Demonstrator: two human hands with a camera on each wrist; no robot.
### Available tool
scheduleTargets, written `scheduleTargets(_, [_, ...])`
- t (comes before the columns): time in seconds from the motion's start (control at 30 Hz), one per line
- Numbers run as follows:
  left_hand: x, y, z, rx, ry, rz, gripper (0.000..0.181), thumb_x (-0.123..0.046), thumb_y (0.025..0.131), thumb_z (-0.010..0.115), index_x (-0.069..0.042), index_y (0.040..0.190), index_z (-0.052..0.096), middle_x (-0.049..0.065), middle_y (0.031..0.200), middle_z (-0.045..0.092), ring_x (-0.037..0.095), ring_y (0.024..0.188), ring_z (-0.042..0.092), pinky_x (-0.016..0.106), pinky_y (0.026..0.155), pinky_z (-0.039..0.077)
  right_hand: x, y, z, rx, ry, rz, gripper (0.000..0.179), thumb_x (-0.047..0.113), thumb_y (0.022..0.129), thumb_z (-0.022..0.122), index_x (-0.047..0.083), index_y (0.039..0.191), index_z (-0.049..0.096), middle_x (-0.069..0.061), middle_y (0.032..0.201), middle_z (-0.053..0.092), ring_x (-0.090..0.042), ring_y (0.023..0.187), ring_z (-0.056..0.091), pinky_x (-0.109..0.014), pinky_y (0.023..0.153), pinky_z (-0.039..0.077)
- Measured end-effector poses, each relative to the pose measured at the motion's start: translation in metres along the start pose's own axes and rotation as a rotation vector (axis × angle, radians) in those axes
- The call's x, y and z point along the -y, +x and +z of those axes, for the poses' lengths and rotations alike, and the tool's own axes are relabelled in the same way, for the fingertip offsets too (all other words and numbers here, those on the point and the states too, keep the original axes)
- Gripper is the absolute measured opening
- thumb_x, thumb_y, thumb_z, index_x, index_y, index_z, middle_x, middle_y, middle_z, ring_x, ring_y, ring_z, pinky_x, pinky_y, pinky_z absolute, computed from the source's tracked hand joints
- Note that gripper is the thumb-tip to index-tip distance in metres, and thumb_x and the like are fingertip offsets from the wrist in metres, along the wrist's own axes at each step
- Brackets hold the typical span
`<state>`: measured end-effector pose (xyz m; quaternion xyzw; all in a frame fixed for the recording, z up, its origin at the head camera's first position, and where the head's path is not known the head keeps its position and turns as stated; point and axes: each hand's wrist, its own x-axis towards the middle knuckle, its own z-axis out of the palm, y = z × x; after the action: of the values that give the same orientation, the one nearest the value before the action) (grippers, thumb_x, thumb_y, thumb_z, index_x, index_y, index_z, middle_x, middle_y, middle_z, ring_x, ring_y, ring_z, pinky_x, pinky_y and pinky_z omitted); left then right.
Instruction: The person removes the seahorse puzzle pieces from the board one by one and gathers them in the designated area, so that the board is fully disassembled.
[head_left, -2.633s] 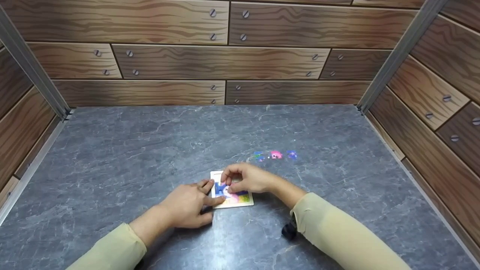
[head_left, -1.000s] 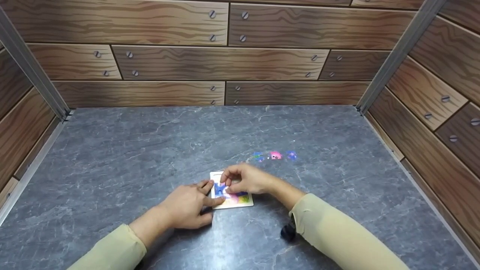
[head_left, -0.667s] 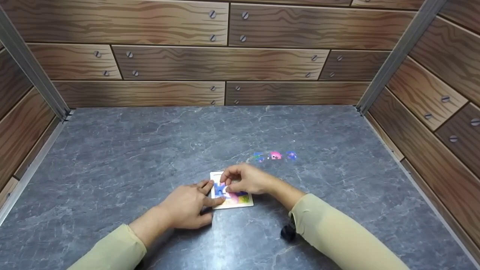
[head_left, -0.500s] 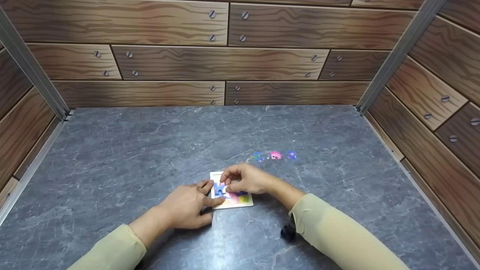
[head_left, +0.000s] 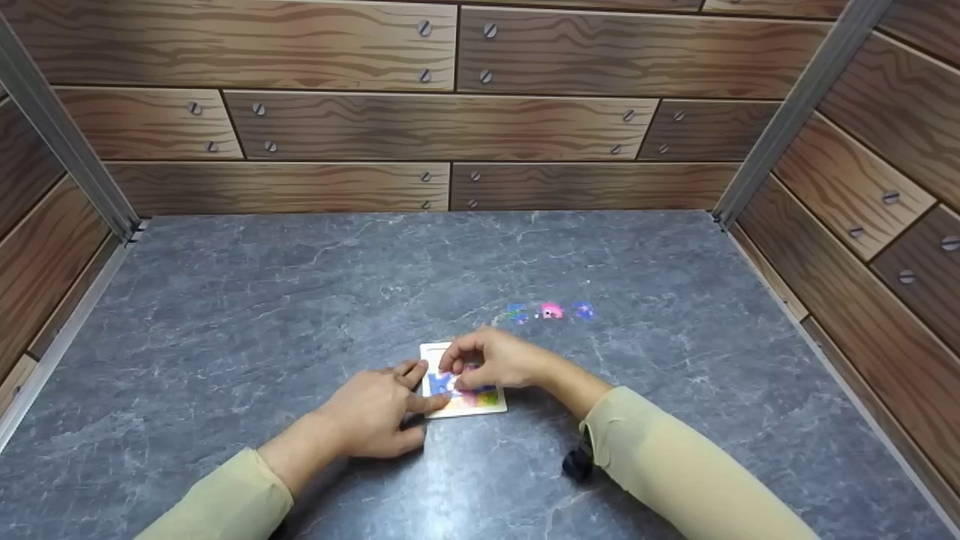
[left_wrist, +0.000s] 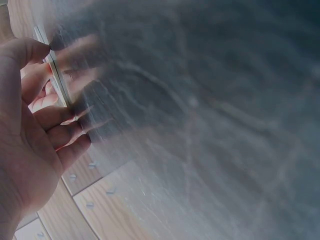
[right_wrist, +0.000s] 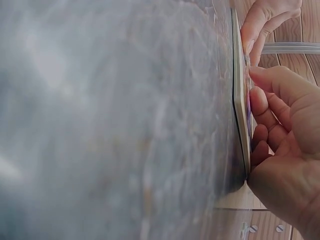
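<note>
While bracing the puzzle board (head_left: 474, 398) with outstretched left hand (head_left: 377, 412), press evenly with right hand (head_left: 501, 360), curled but not verifiably pinching.

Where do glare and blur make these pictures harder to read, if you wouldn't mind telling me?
Head: a bright glare streak on the tabletop just below the puzzle board, and the loose pieces look soft; left wrist: the tabletop is blurred and mirrors part of the left hand; right wrist: the tabletop is out of focus, with pale bright patches.
</note>
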<state>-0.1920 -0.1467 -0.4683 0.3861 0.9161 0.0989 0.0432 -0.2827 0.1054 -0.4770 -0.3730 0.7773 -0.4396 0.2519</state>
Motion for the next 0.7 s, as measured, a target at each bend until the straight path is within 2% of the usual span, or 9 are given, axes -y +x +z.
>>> scheduleTargets(0.13, [-0.0004, 0.0003, -0.0005, 0.003, 0.001, -0.002, 0.051, -0.038, 0.097, 0.061, -0.030, 0.147, 0.066, 0.033, 0.154, 0.047, 0.045, 0.141, 0.053, 0.058, 0.104, 0.052, -0.0003, -0.0007, -0.0014, 0.014, -0.008, -0.017, 0.029, -0.003, 0.088, 0.078, -0.004, 0.116, 0.075, -0.012, 0.101, 0.069, -0.014, 0.095, 0.061, -0.023, 0.088, 0.050])
scheduleTargets(0.33, [-0.0014, 0.0004, -0.0009, -0.002, -0.006, -0.008, 0.051, -0.036, 0.096, 0.062, -0.030, 0.146, 0.067, 0.032, 0.153, 0.049, 0.045, 0.139, 0.054, 0.058, 0.102, 0.053, 0.0008, -0.0003, -0.0022, 0.016, -0.077, -0.023, 0.029, 0.003, 0.087, 0.083, 0.000, 0.116, 0.077, -0.006, 0.099, 0.068, -0.012, 0.093, 0.059, -0.023, 0.083, 0.048])
scheduleTargets(0.53, [-0.0014, 0.0006, 0.0000, -0.015, -0.004, 0.001, 0.051, -0.035, 0.096, 0.062, -0.030, 0.146, 0.067, 0.032, 0.152, 0.050, 0.044, 0.138, 0.056, 0.058, 0.100, 0.054, -0.0005, 0.0004, -0.0022, 0.009, -0.147, -0.026, 0.027, 0.005, 0.088, 0.083, 0.003, 0.114, 0.079, -0.004, 0.096, 0.068, -0.012, 0.091, 0.058, -0.024, 0.082, 0.046])
scheduleTargets(0.7, [-0.0011, 0.0005, 0.0005, -0.017, 0.006, 0.011, 0.051, -0.036, 0.096, 0.062, -0.029, 0.146, 0.067, 0.033, 0.152, 0.050, 0.045, 0.138, 0.056, 0.059, 0.099, 0.055, 0.0009, 0.0001, -0.0015, 0.009, -0.164, -0.015, 0.025, 0.005, 0.089, 0.082, 0.005, 0.114, 0.079, -0.003, 0.096, 0.067, -0.012, 0.092, 0.057, -0.026, 0.083, 0.046])
